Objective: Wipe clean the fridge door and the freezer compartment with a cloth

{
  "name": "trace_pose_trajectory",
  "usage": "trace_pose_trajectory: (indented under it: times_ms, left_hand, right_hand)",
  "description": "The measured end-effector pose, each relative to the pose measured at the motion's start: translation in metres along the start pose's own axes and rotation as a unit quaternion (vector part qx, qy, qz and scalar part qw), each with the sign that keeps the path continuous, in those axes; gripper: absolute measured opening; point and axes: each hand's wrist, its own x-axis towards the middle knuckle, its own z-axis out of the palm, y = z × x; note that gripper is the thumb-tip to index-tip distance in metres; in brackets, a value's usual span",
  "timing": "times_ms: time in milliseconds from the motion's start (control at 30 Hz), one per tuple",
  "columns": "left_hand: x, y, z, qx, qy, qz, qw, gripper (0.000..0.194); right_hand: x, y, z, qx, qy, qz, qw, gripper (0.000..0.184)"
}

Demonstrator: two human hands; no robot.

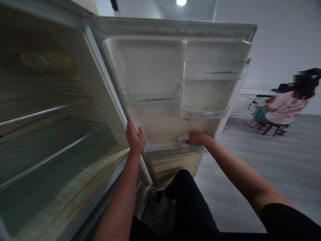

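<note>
My left hand [135, 137] grips the hinge-side edge of the open refrigerator door [150, 68], its thumb on the inner face and its fingers along the edge. In my right hand [198, 138] is a folded white cloth [183, 140], held low against the door's inside, just above the bottom shelf [173, 152]. Higher on the door sit clear plastic bins: one on the left [151, 99], one at upper right [213, 72] and one below it [205, 112].
To the left, the stained refrigerator compartment [100, 160] has glass shelves [55, 154]. A lower door [175, 167] stands open beneath. At right, a person [288, 107] sits on a stool [272, 128] beside a white desk [242, 102] on the grey floor [250, 160].
</note>
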Motion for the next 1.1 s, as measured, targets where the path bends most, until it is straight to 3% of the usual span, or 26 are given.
trace_pose_trajectory:
  times_ms: [100, 167, 267, 367, 433, 567, 700, 767, 933, 1033, 1100]
  left_hand:
    - [-0.001, -0.002, 0.000, 0.002, -0.002, 0.000, 1.000, 0.069]
    - [-0.001, -0.002, 0.000, 0.005, -0.002, -0.003, 1.000, 0.069]
    - [-0.002, 0.000, -0.002, 0.006, -0.006, -0.007, 1.000, 0.069]
    - [0.000, 0.002, -0.004, -0.003, -0.017, -0.013, 1.000, 0.069]
    - [0.001, 0.003, -0.005, -0.012, -0.023, -0.018, 0.999, 0.069]
    - [0.001, 0.000, -0.006, -0.013, -0.025, -0.012, 1.000, 0.067]
    - [-0.002, -0.003, -0.005, -0.006, -0.016, -0.002, 1.000, 0.066]
    - [-0.003, -0.003, -0.005, -0.006, -0.013, 0.001, 1.000, 0.065]
    - [-0.003, -0.003, -0.007, -0.011, -0.020, 0.012, 1.000, 0.065]
    - [-0.002, -0.002, -0.007, -0.012, -0.021, 0.004, 1.000, 0.065]
    - [-0.002, -0.002, -0.008, -0.015, -0.021, -0.003, 1.000, 0.065]
  right_hand:
    - [0.017, -0.045, -0.005, -0.013, -0.101, -0.104, 0.989, 0.037]
    - [0.025, -0.079, -0.009, 0.000, -0.098, -0.172, 0.980, 0.034]
    - [0.024, -0.127, -0.014, 0.060, -0.018, -0.214, 0.975, 0.031]
    - [0.005, -0.161, -0.019, 0.081, 0.125, -0.205, 0.967, 0.030]
    - [-0.012, -0.174, -0.018, 0.051, 0.210, -0.235, 0.948, 0.027]
    - [-0.037, -0.170, 0.007, 0.005, 0.272, -0.343, 0.899, 0.023]
    - [-0.040, -0.141, 0.044, -0.045, 0.274, -0.444, 0.852, 0.024]
    - [-0.040, -0.128, 0.053, -0.046, 0.261, -0.465, 0.845, 0.025]
    - [-0.046, -0.116, 0.045, 0.106, 0.204, -0.430, 0.873, 0.033]
    - [-0.048, -0.122, 0.034, 0.226, 0.179, -0.362, 0.887, 0.044]
    - [-0.045, -0.127, 0.029, 0.273, 0.157, -0.307, 0.898, 0.061]
